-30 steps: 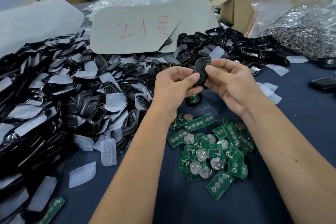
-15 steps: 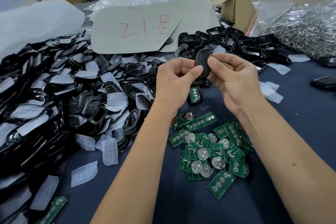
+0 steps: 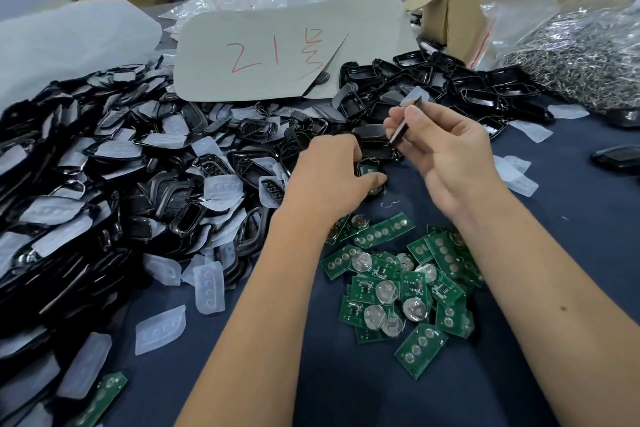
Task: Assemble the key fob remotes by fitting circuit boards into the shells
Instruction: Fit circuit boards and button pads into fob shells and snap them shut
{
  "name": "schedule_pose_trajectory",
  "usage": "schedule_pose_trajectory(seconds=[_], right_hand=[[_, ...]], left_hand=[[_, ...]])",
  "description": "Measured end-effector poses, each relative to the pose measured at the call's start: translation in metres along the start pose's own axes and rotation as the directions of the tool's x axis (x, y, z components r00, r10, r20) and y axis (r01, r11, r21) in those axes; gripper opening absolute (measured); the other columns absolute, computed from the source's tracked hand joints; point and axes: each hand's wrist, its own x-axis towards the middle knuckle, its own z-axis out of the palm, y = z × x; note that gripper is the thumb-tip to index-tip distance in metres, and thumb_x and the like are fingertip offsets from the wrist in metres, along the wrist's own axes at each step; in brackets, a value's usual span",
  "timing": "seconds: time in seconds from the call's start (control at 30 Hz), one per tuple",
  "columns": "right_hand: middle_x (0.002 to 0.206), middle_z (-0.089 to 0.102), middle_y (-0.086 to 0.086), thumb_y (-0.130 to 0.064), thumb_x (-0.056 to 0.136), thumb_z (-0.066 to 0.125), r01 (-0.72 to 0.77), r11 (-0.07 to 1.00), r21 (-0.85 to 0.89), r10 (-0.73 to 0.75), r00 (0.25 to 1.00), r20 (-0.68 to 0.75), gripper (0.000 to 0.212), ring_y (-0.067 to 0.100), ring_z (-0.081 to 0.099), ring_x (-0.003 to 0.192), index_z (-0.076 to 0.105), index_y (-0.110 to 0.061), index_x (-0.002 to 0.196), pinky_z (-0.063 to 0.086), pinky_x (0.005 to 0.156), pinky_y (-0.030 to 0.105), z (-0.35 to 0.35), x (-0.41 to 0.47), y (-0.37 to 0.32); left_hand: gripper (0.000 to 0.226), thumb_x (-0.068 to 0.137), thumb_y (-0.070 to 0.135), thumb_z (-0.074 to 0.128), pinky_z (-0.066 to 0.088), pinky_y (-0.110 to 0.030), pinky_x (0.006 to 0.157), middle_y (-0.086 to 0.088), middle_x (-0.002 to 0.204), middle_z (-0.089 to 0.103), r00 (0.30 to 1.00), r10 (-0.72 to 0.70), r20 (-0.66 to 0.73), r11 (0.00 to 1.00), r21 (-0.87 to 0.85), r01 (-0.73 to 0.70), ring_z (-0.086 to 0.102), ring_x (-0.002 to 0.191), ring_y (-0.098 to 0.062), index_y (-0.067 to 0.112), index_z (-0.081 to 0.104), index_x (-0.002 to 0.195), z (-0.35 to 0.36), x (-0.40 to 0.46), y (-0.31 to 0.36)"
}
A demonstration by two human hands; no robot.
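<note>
one blue tabletop [image 3: 571, 253]; one big heap of black shells [image 3: 114, 191] too many to count along its left edge; some twenty green circuit boards [image 3: 398, 291] near the front edge; right hand [image 3: 450, 156] fingers pinch one thin black shell piece [image 3: 401, 130]; left hand [image 3: 329, 177] fingers curl on one shell with board [image 3: 370, 173] lying mid-tabletop.

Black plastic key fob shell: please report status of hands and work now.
Left hand grips black plastic shell half with green board on blue cloth. Right hand pinches thin black cover piece, raised. Nothing blocking.
</note>
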Motion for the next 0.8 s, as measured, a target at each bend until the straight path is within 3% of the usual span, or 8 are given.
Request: schedule_pose_trajectory(seconds=[0.1,0.2,0.23,0.3,0.33,0.4,0.5,0.8], right_hand=[[0.112,0.076,0.011,-0.011,0.098,0.064,-0.08,0.994,0.075,0.075,0.995,0.066,0.031,0.024,0.072,0.106,0.064,0.004,0.126,0.06,0.091,0.037,-0.011,0.004,-0.003],[0.117,0.075,0.01,-0.017,0.091,0.069,-0.137,0.985,0.105,0.12,0.981,0.15,0.026,0.026,0.07,0.113,0.072,-0.006,0.114,0.057,0.1,0.042,-0.021,0.006,-0.007],[0.114,0.076,0.008,-0.018,0.089,0.07,-0.152,0.983,0.103,0.132,0.976,0.174,0.024,0.025,0.071,0.109,0.075,-0.009,0.11,0.058,0.099,0.041,-0.024,0.007,-0.008],[0.106,0.077,0.005,-0.018,0.087,0.071,-0.19,0.979,0.074,0.17,0.962,0.215,0.022,0.021,0.073,0.1,0.077,-0.011,0.106,0.06,0.092,0.037,-0.028,0.007,-0.01],[0.104,0.077,0.006,-0.018,0.087,0.07,-0.211,0.976,0.052,0.193,0.952,0.237,0.022,0.022,0.074,0.098,0.078,-0.01,0.106,0.06,0.089,0.035,-0.029,0.007,-0.01],[0.105,0.078,0.01,-0.017,0.086,0.07,-0.234,0.972,0.006,0.224,0.936,0.271,0.025,0.024,0.074,0.099,0.078,-0.008,0.107,0.061,0.087,0.034,-0.029,0.006,-0.009],[0.109,0.077,0.014,-0.016,0.085,0.071,-0.235,0.972,-0.027,0.232,0.929,0.289,0.028,0.026,0.074,0.102,0.077,-0.005,0.11,0.061,0.09,0.036,-0.029,0.006,-0.009],[0.105,0.077,0.016,-0.015,0.077,0.075,-0.208,0.972,-0.112,0.23,0.94,0.252,0.032,0.027,0.074,0.099,0.076,-0.002,0.107,0.063,0.087,0.037,-0.023,0.006,-0.008]], left_hand=[[0.038,0.083,0.045,0.082,0.053,-0.039,0.079,0.004,0.097,0.063,0.996,-0.017,0.09,1.0,-0.018,0.019,0.062,0.09,-0.021,0.021,0.063,0.105,-0.001,-0.001,0.003],[0.029,0.085,0.031,0.084,0.054,-0.037,0.068,0.004,0.088,0.065,0.995,-0.084,0.044,0.957,-0.275,0.093,0.064,0.081,-0.017,0.023,0.057,0.095,0.0,-0.002,0.004],[0.026,0.088,0.024,0.082,0.058,-0.039,0.064,-0.004,0.09,0.068,0.987,-0.154,0.044,0.883,-0.442,0.158,0.069,0.08,-0.022,0.021,0.056,0.093,0.0,-0.002,0.004],[0.022,0.093,0.012,0.076,0.06,-0.033,0.056,-0.017,0.095,0.069,0.952,-0.273,0.141,0.602,-0.746,0.283,0.074,0.071,-0.026,0.012,0.055,0.092,0.0,-0.003,0.006],[0.02,0.094,0.01,0.075,0.06,-0.029,0.055,-0.019,0.096,0.067,0.935,-0.302,0.186,0.476,-0.82,0.317,0.072,0.065,-0.023,0.009,0.055,0.094,-0.001,-0.004,0.007],[0.019,0.095,0.01,0.074,0.06,-0.026,0.056,-0.018,0.099,0.064,0.909,-0.347,0.23,0.349,-0.868,0.353,0.067,0.063,-0.02,0.006,0.056,0.098,0.0,-0.003,0.008],[0.015,0.096,0.003,0.071,0.061,-0.027,0.058,-0.02,0.104,0.067,0.892,-0.358,0.275,0.258,-0.889,0.378,0.069,0.072,-0.027,0.006,0.056,0.098,0.001,-0.003,0.007],[0.019,0.091,-0.017,0.058,0.063,-0.031,0.065,-0.025,0.107,0.072,0.887,-0.343,0.308,0.217,-0.893,0.394,0.076,0.075,-0.028,0.001,0.06,0.1,-0.001,-0.003,0.007]])
